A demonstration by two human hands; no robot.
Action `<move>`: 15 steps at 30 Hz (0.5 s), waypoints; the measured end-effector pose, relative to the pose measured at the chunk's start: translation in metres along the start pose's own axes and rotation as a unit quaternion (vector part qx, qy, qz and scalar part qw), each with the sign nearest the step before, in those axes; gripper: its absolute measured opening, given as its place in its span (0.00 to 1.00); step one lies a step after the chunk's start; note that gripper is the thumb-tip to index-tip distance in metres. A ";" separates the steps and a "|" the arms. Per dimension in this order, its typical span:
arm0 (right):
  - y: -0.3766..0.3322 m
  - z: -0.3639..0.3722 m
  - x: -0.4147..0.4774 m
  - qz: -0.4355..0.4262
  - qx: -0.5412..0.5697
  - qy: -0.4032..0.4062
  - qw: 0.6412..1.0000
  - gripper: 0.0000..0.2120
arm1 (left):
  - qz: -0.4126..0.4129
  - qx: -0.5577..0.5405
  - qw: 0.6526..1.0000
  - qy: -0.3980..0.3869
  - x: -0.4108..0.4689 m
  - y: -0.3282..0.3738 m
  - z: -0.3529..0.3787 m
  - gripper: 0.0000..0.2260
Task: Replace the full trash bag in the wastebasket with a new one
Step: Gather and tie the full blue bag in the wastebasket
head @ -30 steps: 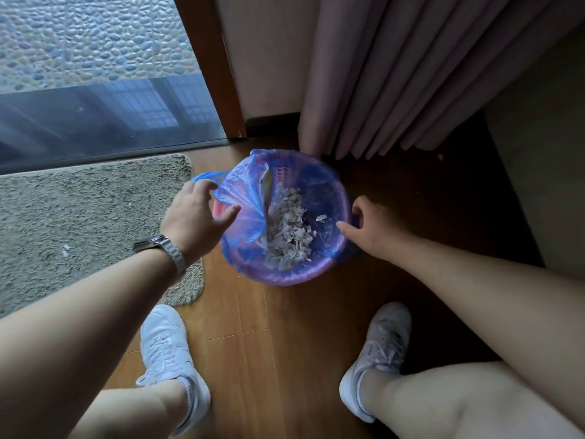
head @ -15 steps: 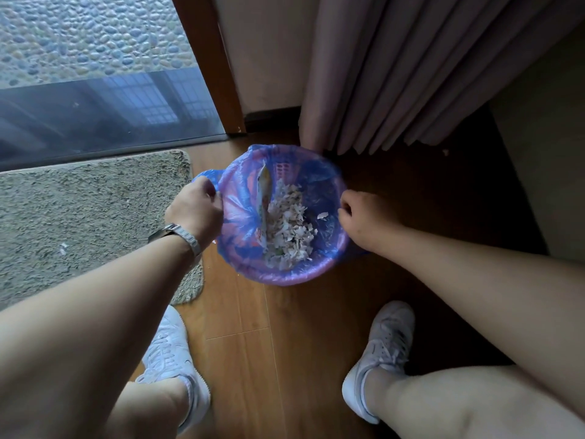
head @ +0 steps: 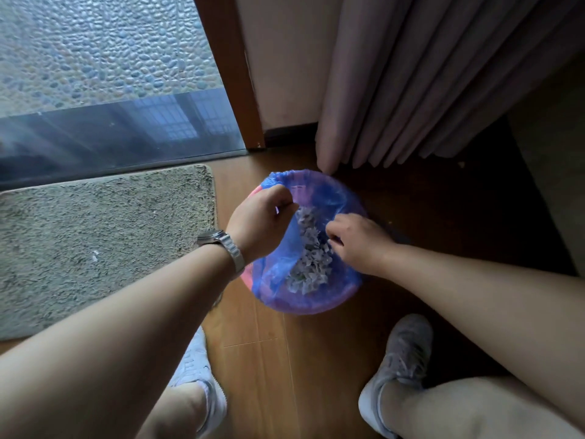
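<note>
A round pink wastebasket (head: 247,282) stands on the wooden floor, lined with a blue trash bag (head: 275,274) that holds a heap of pale shredded paper scraps (head: 311,251). My left hand (head: 258,218), with a metal watch on the wrist, pinches the bag's left edge and pulls it in over the opening. My right hand (head: 357,240) grips the bag's right edge, drawn toward the middle. On the left side the bag is off the rim, and bare pink plastic shows there.
A shaggy grey mat (head: 104,236) lies left of the basket, before a glass door (head: 110,90) with a wooden frame (head: 231,74). Pink curtains (head: 427,80) hang just behind the basket. My two white shoes (head: 402,362) stand on the floor near the basket's front.
Both hands have closed on the bag's edges at the rim's sides and pulled them inward over the scraps. The bag's mouth has narrowed and its left edge has come off the rim.
</note>
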State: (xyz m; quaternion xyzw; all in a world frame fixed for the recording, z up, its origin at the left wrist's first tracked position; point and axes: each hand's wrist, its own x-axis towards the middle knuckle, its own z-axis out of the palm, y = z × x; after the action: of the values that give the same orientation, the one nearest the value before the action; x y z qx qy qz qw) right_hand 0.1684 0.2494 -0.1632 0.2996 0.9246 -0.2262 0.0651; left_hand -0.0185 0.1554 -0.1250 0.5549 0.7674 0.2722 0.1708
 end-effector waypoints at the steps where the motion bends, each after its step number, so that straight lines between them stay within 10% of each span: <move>1: 0.001 0.001 -0.002 0.004 0.006 -0.008 1.000 0.04 | 0.017 0.001 1.000 -0.010 0.000 0.004 0.000 0.07; 15: 0.023 -0.007 -0.001 0.082 0.080 0.001 0.993 0.05 | -0.074 0.068 0.993 -0.067 -0.003 -0.037 0.012 0.12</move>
State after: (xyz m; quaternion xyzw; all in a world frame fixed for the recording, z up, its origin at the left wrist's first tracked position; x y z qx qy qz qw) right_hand 0.1829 0.2681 -0.1653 0.3788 0.8759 -0.2931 0.0586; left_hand -0.0386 0.1461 -0.1575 0.5241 0.8098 0.1678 0.2036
